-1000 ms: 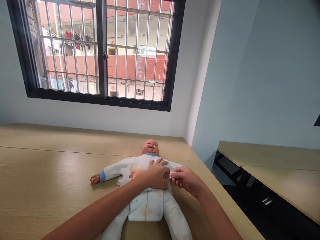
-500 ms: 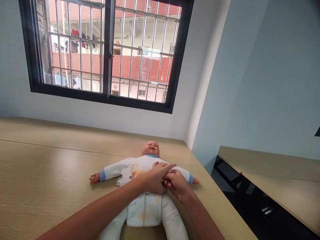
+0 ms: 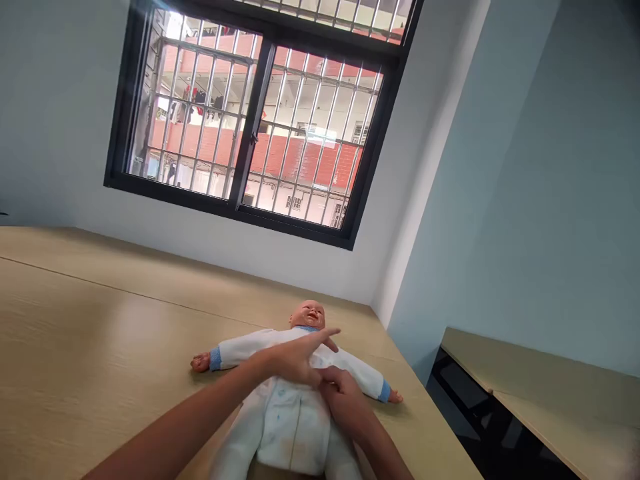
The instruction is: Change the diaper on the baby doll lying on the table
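A baby doll (image 3: 310,315) lies on its back with both arms stretched out, in a white suit (image 3: 287,423) with blue cuffs and collar. Across its torso reaches my left hand (image 3: 297,360), some fingers stretched out and apart, the others hidden. My right hand (image 3: 345,397) is closed beside it, its curled fingers meeting the left hand over the side of the suit. What lies between the right fingertips is hidden. A round snap shows on the suit's front, just below my left wrist.
The doll rests on a wooden table (image 3: 125,333) running along the wall. Behind the table is a barred window (image 3: 240,133) in a dark frame. At the right stands a second wooden table (image 3: 550,393) with a dark front, separated by a gap.
My left hand has come off the top of my right hand, and its fingers have spread. The right hand has moved down slightly and curled. The camera view has tilted.
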A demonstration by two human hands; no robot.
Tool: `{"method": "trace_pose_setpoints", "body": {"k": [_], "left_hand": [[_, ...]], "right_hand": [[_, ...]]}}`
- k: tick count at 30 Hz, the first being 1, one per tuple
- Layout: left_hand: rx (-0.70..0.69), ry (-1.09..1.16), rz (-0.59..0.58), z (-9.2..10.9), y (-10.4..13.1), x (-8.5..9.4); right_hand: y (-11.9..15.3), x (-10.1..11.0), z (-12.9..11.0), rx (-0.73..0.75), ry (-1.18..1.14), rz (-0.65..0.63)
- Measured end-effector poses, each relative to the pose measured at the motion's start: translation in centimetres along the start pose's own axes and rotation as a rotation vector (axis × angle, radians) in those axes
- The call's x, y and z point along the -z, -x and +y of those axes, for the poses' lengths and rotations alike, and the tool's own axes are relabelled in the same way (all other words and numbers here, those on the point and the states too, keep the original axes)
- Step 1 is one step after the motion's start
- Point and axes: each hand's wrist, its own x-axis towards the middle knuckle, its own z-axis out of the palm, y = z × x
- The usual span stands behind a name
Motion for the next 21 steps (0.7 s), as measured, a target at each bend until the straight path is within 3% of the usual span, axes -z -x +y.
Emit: {"method": "trace_pose_setpoints", "body": {"k": [5, 10, 15, 19, 21], "left_hand": [[0.161, 0.082, 0.318, -2.1, 3.9, 3.6], [0.313, 0.209, 0.492, -5.0, 7.9, 5.2], [0.331, 0.19, 0.51, -6.1, 9.7, 5.2], [0.388, 0.126, 0.436, -6.1, 10.4, 4.4], [0.448, 0.058, 0.395, -6.2, 10.7, 4.1]], "right_hand": [[0.2, -0.4, -0.2, 0.104, 0.277, -0.032], [0.4, 0.5, -0.8, 0.151, 0.309, 0.207], [0.2, 0.9, -1.0, 0.164, 0.306, 0.026], [-0.2, 2.3, -0.3, 0.064, 0.281, 0.237], [-0.2, 2.9, -0.3, 0.033, 0.285, 0.268]]}}
